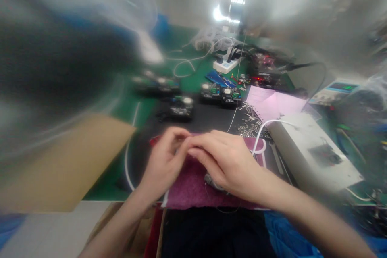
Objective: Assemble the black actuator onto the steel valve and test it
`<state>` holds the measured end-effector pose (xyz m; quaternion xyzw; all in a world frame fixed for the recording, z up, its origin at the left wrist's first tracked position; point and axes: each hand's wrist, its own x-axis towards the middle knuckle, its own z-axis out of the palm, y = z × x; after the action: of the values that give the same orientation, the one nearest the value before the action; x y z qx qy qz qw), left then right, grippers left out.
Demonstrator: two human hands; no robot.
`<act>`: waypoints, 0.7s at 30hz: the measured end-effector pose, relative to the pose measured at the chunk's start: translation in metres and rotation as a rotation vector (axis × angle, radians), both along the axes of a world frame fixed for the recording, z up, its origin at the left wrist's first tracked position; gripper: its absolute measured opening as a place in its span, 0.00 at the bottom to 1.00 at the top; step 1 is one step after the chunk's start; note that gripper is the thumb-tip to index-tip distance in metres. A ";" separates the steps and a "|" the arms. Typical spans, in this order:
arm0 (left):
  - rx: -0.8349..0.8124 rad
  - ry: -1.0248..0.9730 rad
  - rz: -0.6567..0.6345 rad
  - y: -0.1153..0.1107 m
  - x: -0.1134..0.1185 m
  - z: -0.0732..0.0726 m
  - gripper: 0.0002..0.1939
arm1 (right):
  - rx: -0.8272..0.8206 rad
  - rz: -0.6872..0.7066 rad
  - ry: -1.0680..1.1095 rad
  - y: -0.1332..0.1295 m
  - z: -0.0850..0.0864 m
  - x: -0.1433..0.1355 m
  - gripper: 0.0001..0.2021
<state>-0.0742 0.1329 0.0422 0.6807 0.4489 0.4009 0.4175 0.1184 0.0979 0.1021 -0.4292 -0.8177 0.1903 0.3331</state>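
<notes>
Left hand (163, 161): it rests on the purple cloth (193, 187), the fingers bent together as if they pinch something small — the thing itself is too blurred to see, so I cannot tell if the grip holds anything.
Right hand (226, 161): it lies over the cloth, fingertips meeting those of the left hand; whether it grips something I cannot tell.
Cloth: at the near edge of the mat (208, 119), directly under both hands.
How to do it well: in my judgement, small work like this needs the wrists resting on the cloth and slow finger moves, so nothing rolls away.
Screws (250, 123): small metal parts scattered just behind the right hand.
Boards (220, 93): several circuit modules farther back on the mat.
White box (308, 149): right of the hands, with a white cable (266, 127) curving to the cloth.
Surface: green table (196, 82), a cardboard sheet (69, 161) at left.
Room: a workshop — bright light behind, edges strongly blurred.
</notes>
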 end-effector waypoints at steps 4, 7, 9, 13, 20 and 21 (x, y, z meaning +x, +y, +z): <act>0.021 0.037 -0.174 0.019 0.016 0.002 0.08 | 0.020 -0.015 -0.046 0.007 0.004 0.009 0.10; 0.059 0.067 -0.133 0.001 0.030 -0.007 0.08 | -0.021 -0.038 -0.116 0.012 0.011 0.020 0.10; 0.089 0.043 -0.035 -0.023 0.038 -0.015 0.12 | -0.063 -0.021 -0.173 0.015 0.015 0.025 0.11; 0.564 0.118 0.141 -0.067 0.047 -0.024 0.14 | -0.027 -0.015 -0.358 0.021 0.023 0.028 0.11; 1.065 0.465 -0.557 -0.060 0.071 -0.003 0.12 | 0.166 0.047 -0.809 0.029 0.050 0.015 0.07; 1.026 0.507 -0.550 -0.057 0.077 0.001 0.12 | 0.171 0.055 -0.842 0.027 0.053 0.012 0.06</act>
<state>0.0023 0.0754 0.0437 0.9584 0.0933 0.2696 0.0065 0.1301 0.1249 0.1548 -0.4183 -0.9062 -0.0612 -0.0004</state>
